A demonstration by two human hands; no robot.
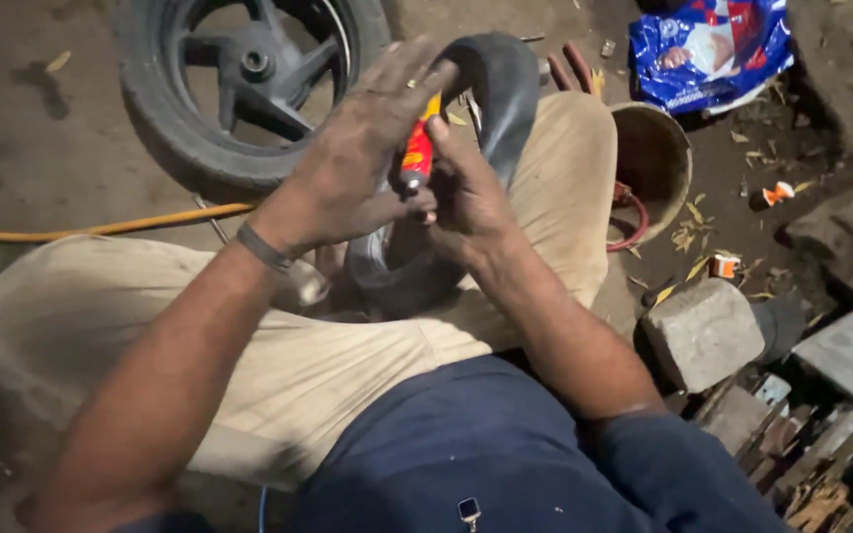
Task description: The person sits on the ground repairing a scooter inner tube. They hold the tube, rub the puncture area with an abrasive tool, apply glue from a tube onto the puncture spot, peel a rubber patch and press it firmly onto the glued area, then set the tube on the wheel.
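Small red-and-yellow tube [417, 150]: we find it upright at the centre of the view, clamped in the right hand [466, 192], its lower end at the fingertips. The left hand [348, 163] lies against the tube with palm flat and fingers spread, closed on nothing. Both hands meet over the lap, together at the tube.

Just behind the hands, a black inner tube [491, 99] is draped over the right knee and runs down between the legs. We judge the work to be at an early stage: the tube is in hand, and we see no patch or wet spot on the rubber, though much of it is hidden.

At 4 o'clock, a grey stone block [703, 331] and a heap of scrap crowd the right elbow. At 2 o'clock sits a round tub [659, 158], close to the knee. At 11 o'clock a wheel with its tyre [239, 74] lies flat on the floor, a yellow hose [101, 229] running off toward 9. At 1 o'clock lies a blue plastic bag [713, 49]. We judge open room best toward 9 o'clock; the right side is tight.
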